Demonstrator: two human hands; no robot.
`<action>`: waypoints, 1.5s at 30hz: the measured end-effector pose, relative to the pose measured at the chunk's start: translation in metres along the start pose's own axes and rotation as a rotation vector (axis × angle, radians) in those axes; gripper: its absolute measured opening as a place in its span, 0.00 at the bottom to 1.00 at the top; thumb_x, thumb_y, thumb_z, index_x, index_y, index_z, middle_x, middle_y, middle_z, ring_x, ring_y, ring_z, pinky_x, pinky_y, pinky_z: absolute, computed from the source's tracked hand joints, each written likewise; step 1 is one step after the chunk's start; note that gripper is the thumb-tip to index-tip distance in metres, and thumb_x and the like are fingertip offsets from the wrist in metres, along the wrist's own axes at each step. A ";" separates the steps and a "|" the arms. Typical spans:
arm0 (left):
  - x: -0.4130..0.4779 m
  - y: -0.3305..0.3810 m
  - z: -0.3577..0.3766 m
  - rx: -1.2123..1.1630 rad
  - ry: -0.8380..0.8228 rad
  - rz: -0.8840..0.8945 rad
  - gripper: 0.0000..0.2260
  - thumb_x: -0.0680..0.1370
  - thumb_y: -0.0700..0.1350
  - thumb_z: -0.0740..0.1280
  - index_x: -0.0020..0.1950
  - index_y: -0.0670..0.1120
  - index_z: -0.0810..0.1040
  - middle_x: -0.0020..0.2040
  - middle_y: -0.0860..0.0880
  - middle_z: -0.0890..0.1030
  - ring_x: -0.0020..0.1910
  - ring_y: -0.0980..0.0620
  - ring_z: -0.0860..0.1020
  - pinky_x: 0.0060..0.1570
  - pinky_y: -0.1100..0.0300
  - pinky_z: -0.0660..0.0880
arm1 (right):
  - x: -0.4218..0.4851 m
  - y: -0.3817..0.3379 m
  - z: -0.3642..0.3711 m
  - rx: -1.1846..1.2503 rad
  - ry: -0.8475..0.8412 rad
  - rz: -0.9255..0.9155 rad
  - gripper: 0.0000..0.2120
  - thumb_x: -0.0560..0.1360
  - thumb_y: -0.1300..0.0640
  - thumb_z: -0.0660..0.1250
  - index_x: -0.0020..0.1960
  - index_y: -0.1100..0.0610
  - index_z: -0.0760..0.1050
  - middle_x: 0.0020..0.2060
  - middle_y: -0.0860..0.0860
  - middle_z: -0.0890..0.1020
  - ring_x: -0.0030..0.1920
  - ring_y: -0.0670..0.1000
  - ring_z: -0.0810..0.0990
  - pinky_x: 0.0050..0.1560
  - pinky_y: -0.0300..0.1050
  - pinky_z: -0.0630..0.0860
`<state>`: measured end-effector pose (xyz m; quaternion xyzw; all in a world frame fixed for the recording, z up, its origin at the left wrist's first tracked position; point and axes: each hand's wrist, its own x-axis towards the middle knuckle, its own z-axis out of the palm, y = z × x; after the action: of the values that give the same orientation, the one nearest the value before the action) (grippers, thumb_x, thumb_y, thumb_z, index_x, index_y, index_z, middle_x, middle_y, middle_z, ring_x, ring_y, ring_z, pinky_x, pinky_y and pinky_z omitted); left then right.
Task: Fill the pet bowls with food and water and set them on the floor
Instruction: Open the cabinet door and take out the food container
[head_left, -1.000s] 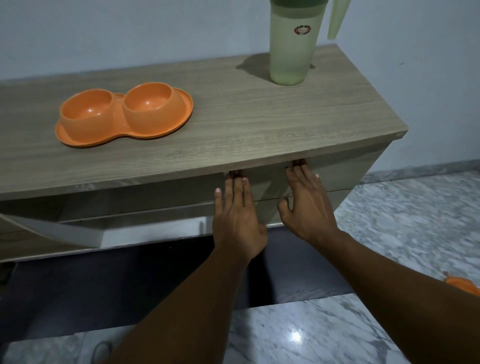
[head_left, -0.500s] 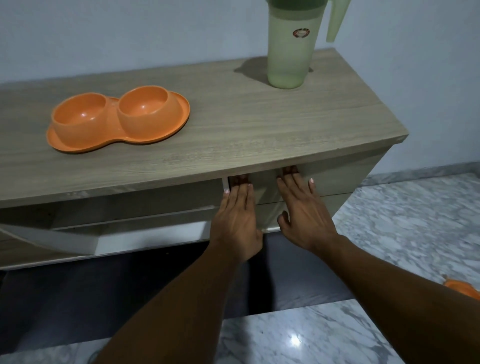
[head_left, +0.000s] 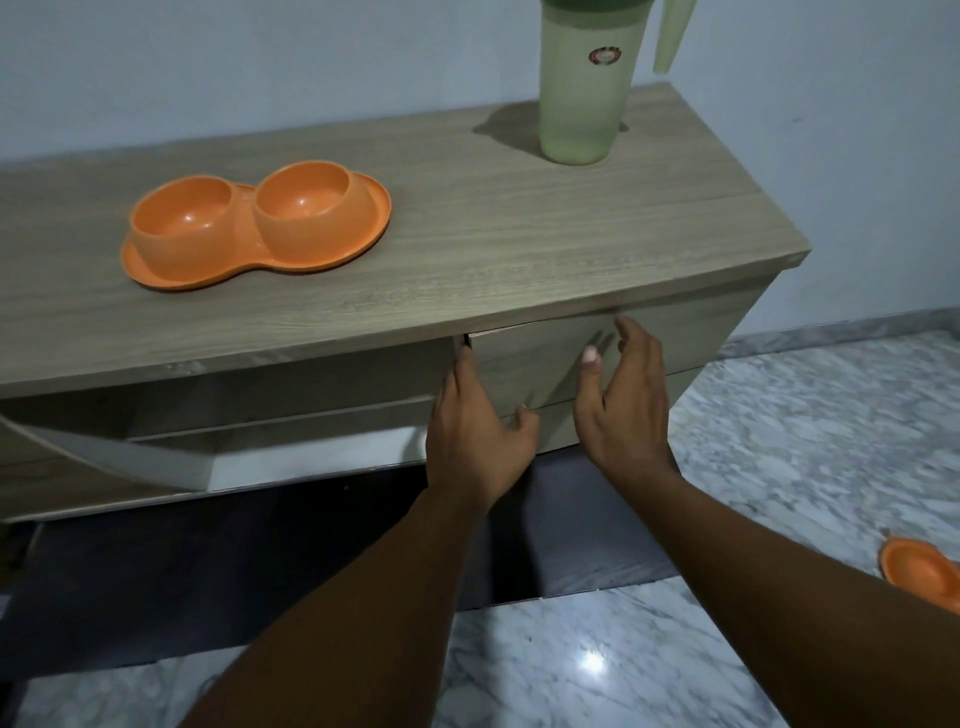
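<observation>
Right hand (head_left: 623, 415) now free; orange bowls (head_left: 254, 223)

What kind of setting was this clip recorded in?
Likely a room in a home: a wood-grain cabinet against a plain wall, marble-patterned floor, and an orange double pet bowl with a green pitcher on top.

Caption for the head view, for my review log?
Empty orange double pet bowl and green pitcher on a wooden cabinet; left hand at the edge of its drawer, right hand open alongside.
</observation>
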<state>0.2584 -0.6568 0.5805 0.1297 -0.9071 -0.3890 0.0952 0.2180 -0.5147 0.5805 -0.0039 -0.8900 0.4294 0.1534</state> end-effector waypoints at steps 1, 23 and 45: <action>0.000 0.002 -0.001 -0.014 0.030 -0.019 0.34 0.71 0.53 0.69 0.74 0.48 0.63 0.65 0.48 0.75 0.64 0.46 0.75 0.59 0.49 0.76 | 0.002 -0.004 0.000 0.031 0.002 0.039 0.24 0.83 0.51 0.58 0.75 0.61 0.64 0.70 0.57 0.70 0.69 0.55 0.70 0.70 0.49 0.67; -0.088 0.093 0.063 0.352 -0.728 0.651 0.53 0.64 0.75 0.68 0.81 0.52 0.53 0.80 0.52 0.59 0.75 0.50 0.64 0.71 0.53 0.66 | -0.024 0.048 -0.161 -0.058 -0.109 0.325 0.14 0.82 0.50 0.62 0.39 0.51 0.77 0.31 0.47 0.79 0.34 0.46 0.78 0.37 0.47 0.74; -0.015 0.244 0.217 0.760 -0.371 0.709 0.53 0.71 0.50 0.68 0.78 0.46 0.29 0.79 0.45 0.32 0.77 0.43 0.31 0.76 0.41 0.40 | 0.037 0.193 -0.256 -0.911 0.050 0.177 0.42 0.72 0.60 0.63 0.81 0.65 0.49 0.82 0.60 0.52 0.82 0.60 0.48 0.79 0.64 0.44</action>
<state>0.1738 -0.3430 0.6101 -0.2292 -0.9733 0.0056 0.0054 0.2293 -0.1917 0.5924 -0.1571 -0.9803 0.0060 0.1200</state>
